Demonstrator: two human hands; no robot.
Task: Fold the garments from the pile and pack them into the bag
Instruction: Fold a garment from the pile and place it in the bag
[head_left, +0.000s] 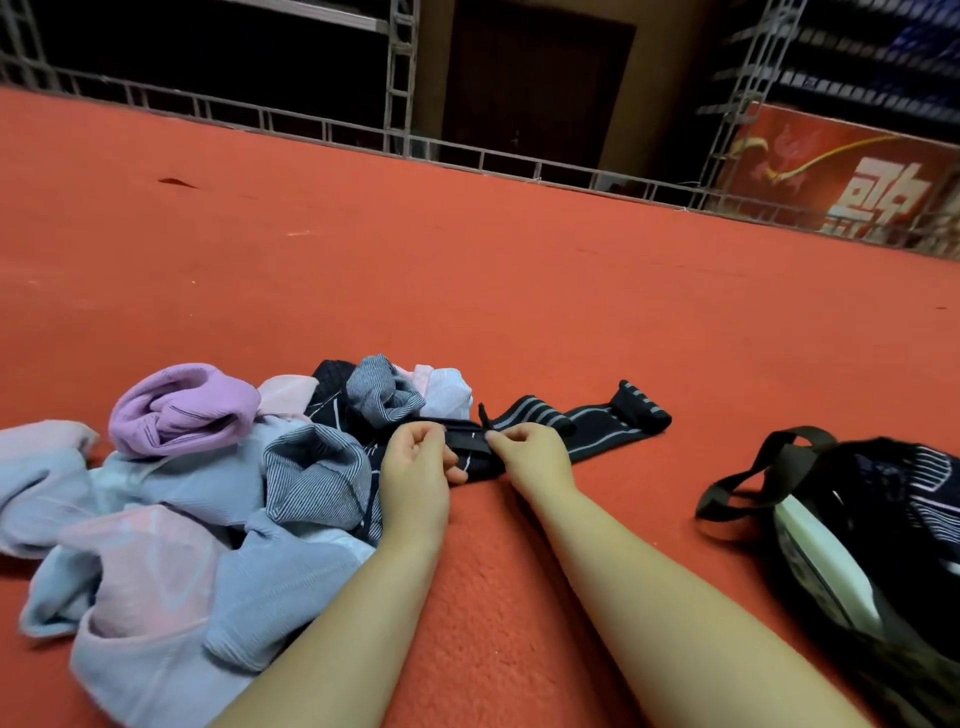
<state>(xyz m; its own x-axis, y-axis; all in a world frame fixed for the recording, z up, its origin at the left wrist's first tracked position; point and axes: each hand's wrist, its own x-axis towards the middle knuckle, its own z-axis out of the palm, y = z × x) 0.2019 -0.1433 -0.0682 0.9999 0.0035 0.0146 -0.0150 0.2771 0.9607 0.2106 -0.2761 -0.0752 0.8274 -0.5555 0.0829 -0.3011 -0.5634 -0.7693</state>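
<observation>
A dark garment with grey stripes (587, 423) lies stretched on the red carpet, running right from my hands. My left hand (418, 460) grips its near end with curled fingers. My right hand (530, 452) pinches the same end just beside it. To the left sits the pile of garments (208, 499): pale blue, pink, lilac and blue-striped pieces, crumpled together. The black bag (872, 530) lies at the right with its strap handles toward me and dark striped cloth inside.
The red carpet (467, 270) spreads far ahead of me. A metal truss rail (322, 124) borders its far edge, with upright truss posts. A red banner (841, 176) stands at the back right.
</observation>
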